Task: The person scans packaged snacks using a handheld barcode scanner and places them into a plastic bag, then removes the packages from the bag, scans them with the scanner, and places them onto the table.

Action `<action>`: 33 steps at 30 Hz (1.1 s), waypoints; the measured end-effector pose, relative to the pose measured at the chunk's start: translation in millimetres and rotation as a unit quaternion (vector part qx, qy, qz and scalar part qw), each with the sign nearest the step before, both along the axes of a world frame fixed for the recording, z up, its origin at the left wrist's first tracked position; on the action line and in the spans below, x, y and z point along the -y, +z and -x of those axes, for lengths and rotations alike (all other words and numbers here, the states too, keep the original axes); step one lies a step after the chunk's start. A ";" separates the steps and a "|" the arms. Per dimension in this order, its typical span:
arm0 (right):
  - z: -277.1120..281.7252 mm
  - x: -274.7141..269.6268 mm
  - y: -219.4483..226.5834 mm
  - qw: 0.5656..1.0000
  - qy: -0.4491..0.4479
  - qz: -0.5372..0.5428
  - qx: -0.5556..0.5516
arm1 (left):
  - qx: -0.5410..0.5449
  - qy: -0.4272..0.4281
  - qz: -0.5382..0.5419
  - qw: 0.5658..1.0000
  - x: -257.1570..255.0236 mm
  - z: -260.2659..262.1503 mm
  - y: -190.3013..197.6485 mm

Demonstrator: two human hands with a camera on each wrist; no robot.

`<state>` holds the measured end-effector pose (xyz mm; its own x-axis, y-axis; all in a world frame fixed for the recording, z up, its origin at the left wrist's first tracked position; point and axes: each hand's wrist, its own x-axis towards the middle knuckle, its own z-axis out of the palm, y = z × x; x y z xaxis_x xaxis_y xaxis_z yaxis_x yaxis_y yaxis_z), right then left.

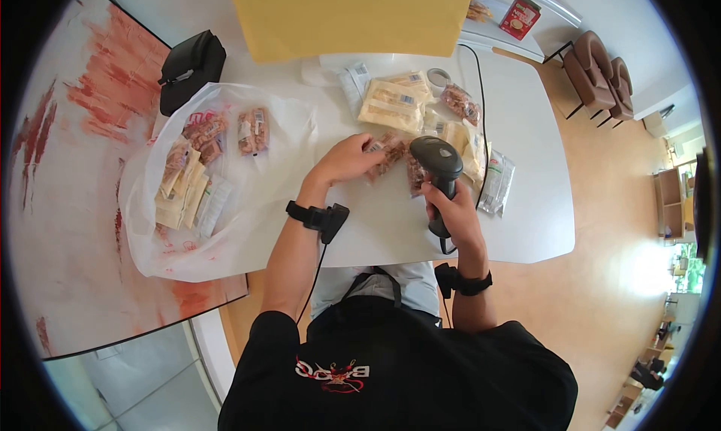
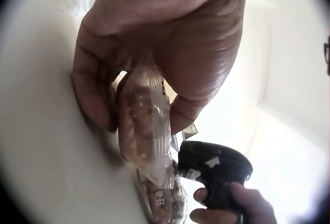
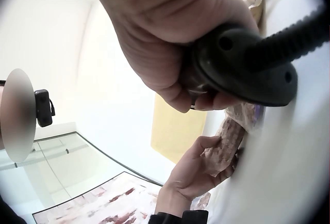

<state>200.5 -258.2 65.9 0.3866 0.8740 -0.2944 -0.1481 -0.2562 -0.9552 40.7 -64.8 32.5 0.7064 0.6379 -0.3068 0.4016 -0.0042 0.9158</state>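
In the head view the left hand (image 1: 347,159) grips a clear packet of reddish-brown pieces (image 1: 386,157) near the middle of the white table. Its thumb and fingers lie around the packet in the left wrist view, where the packet (image 2: 144,115) stands on edge. The right hand (image 1: 458,214) holds a black handheld scanner (image 1: 439,164) by its handle, head up, just right of that packet. Another similar packet (image 1: 415,177) lies partly hidden behind the scanner. In the right wrist view the right hand (image 3: 170,38) wraps the scanner's handle (image 3: 232,69).
Pale yellow packets (image 1: 392,106) are piled behind the hands, with a silver packet (image 1: 497,183) at the right and a black cable (image 1: 483,108) alongside. At the left, an open white plastic bag (image 1: 143,205) contains several packets; another packet (image 1: 253,131) lies on its edge. A black case (image 1: 191,70) stands behind.
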 end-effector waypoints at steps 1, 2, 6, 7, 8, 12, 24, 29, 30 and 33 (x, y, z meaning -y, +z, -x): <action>-0.1 0.3 -0.6 1.000 -0.002 -0.002 0.004 | 0.013 -0.013 0.028 0.999 -4.3 4.2 -2.6; 0.0 -0.3 -0.4 1.000 -0.004 -0.005 0.008 | 0.027 -0.026 0.055 0.998 -7.7 7.7 -4.5; 0.4 -1.3 1.5 1.000 -0.001 -0.007 0.007 | 0.052 -0.024 0.134 0.989 -5.4 16.9 9.5; 0.6 -1.3 1.6 1.000 -0.004 -0.005 0.005 | 0.062 -0.017 0.158 0.985 -3.6 17.5 12.2; 1.1 -0.9 1.3 1.000 -0.008 -0.002 0.003 | 0.072 -0.012 0.181 0.981 -2.0 17.8 12.5; 1.5 -1.3 2.5 1.000 0.000 0.001 0.016 | 0.121 -0.062 0.167 0.977 -3.8 14.1 1.0; 13.5 3.4 21.0 0.985 0.131 0.091 0.067 | 0.150 -0.089 0.108 0.979 -9.9 13.5 -11.6; 14.7 1.4 19.4 0.992 0.096 0.067 0.057 | 0.131 -0.103 0.153 0.974 -11.6 12.2 -13.5; 15.2 0.9 22.6 0.994 0.078 0.061 0.054 | 0.139 -0.100 0.131 0.976 -9.0 14.4 -12.5; 9.3 4.0 20.3 0.995 0.062 0.055 0.058 | 0.062 -0.185 -0.002 0.981 -15.3 24.6 -1.0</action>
